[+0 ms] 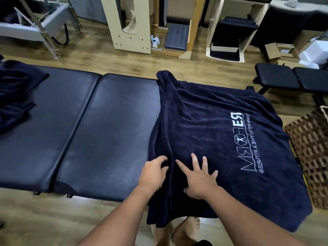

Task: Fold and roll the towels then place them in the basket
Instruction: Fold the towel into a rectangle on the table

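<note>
You are looking down at a padded navy massage table (88, 121) on a wooden floor. A navy towel (221, 139) with pale embroidered lettering lies spread over the table's right end, its near edge hanging off toward your bare feet (186, 229). Your left hand (153, 172) rests on the bunched left edge of the towel, fingers curled into a fold, though whether it grips the cloth is unclear. Your right hand (198, 180) lies just beside it, flat on the towel with fingers spread wide, holding nothing. More dark towels (16, 96) sit in a rumpled heap on the table's far left end. A woven basket (308, 153) stands on the floor just right of the table.
</note>
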`<state>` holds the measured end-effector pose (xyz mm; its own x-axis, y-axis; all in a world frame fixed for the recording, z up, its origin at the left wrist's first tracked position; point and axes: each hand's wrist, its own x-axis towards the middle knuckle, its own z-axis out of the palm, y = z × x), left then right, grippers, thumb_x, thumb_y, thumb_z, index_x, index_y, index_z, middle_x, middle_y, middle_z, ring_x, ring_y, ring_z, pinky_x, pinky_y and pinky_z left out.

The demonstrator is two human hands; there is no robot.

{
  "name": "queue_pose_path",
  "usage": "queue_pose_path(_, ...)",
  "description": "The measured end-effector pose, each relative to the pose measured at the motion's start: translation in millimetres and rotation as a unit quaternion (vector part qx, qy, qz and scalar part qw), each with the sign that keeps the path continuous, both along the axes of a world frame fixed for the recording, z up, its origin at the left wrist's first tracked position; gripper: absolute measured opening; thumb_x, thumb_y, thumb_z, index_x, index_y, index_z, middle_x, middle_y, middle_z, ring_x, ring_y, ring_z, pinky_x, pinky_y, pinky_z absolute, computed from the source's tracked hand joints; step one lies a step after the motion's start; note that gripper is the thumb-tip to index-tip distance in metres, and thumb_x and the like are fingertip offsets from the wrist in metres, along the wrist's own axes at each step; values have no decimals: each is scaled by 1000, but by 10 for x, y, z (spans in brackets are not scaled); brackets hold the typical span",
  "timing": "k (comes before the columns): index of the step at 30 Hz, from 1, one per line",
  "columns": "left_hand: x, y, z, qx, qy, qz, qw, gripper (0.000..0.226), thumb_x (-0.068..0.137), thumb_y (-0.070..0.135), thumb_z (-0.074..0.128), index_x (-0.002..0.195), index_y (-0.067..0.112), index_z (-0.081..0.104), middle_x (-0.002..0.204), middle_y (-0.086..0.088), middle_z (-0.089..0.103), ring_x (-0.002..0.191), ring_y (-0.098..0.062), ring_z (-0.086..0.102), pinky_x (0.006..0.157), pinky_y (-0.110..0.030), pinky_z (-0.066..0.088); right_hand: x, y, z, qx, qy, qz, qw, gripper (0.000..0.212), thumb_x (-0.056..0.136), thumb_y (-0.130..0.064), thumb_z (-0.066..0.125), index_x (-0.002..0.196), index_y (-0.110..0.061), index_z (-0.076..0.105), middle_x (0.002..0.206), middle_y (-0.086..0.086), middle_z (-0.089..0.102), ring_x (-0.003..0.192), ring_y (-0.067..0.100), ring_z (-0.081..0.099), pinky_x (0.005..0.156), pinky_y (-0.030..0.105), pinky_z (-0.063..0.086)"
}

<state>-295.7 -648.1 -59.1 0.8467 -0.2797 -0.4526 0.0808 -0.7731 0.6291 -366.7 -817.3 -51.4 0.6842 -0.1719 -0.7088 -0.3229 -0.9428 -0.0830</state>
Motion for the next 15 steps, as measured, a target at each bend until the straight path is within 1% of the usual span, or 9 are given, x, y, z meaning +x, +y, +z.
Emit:
queue_pose_path(1, -3, 8, 3, 19, -2, 10, 1000, 30, 95, 33, 66, 124, 32, 58, 88, -2, 68, 65, -21, 68, 50, -32, 56, 0, -1, -3, 0, 0, 0, 1000, 111, 89, -40, 71, 143, -65, -22, 157, -3, -44, 146, 44, -33, 109, 79, 6)
queue_pose_path(2, -9, 14, 3, 57, -16, 13, 998, 31, 94, 38, 68, 120, 26, 56, 91, -3, 68, 75, -24, 69, 59, -35, 57, -3, -3, -8, 1, 0, 0, 1000, 111, 89, -40, 71, 143, -65, -22, 157, -3, -44, 145, 44, -33, 109, 80, 6)
queue_pose_path(3, -20, 12, 5, 101, -35, 4, 994, 29, 95, 40, 66, 113, 20, 55, 96, -5, 68, 85, -28, 68, 66, -37, 54, -4, -2, -13, 2, 0, 0, 1000, 111, 89, -40, 71, 143, -65, -22, 157, -3, -44, 145, 44, -34, 109, 80, 6)
queue_pose_path(4, -40, 5, 3, 139, -51, -13, 989, 25, 98, 39, 62, 104, 16, 54, 100, -7, 67, 91, -30, 67, 69, -37, 50, -8, -4, -15, 2, 0, 1, 1000, 111, 89, -40, 71, 143, -65, -22, 157, -3, -44, 145, 44, -34, 109, 80, 6)
queue_pose_path(5, -66, -8, 5, 160, -66, -28, 985, 21, 101, 35, 58, 97, 16, 52, 103, -6, 66, 93, -30, 66, 68, -35, 46, -11, -7, -15, 1, 1, 2, 1000, 110, 89, -39, 71, 143, -65, -22, 157, -2, -44, 145, 44, -34, 108, 80, 6)
queue_pose_path(8, -92, -24, -4, 187, -92, -43, 977, 7, 101, 20, 51, 96, 16, 55, 108, -2, 61, 93, -27, 65, 67, -32, 39, -15, -8, -10, 3, 3, 2, 1000, 110, 90, -39, 70, 144, -65, -22, 157, -2, -44, 145, 44, -34, 109, 80, 6)
queue_pose_path(11, -56, 5, -31, 193, -102, -64, 974, 13, 98, 15, 46, 85, 18, 48, 104, -2, 61, 87, -28, 64, 65, -34, 40, -12, -9, -7, 3, 4, 2, 1000, 109, 90, -40, 69, 143, -65, -23, 156, -3, -44, 145, 44, -35, 109, 80, 5)
queue_pose_path(13, 3, 90, 5, 164, -97, -20, 981, 14, 96, 19, 46, 82, 15, 49, 100, -5, 64, 87, -33, 63, 66, -35, 42, -9, -11, -7, 6, 5, 0, 1000, 109, 91, -40, 69, 143, -65, -23, 156, -3, -45, 145, 44, -35, 109, 80, 5)
queue_pose_path(15, 121, 288, 49, 139, -97, 61, 984, 18, 92, 23, 50, 83, 11, 58, 96, -12, 68, 88, -39, 63, 70, -38, 48, -12, -14, -3, 7, 7, -1, 1000, 108, 91, -40, 68, 143, -66, -23, 156, -4, -45, 145, 43, -35, 109, 80, 5)
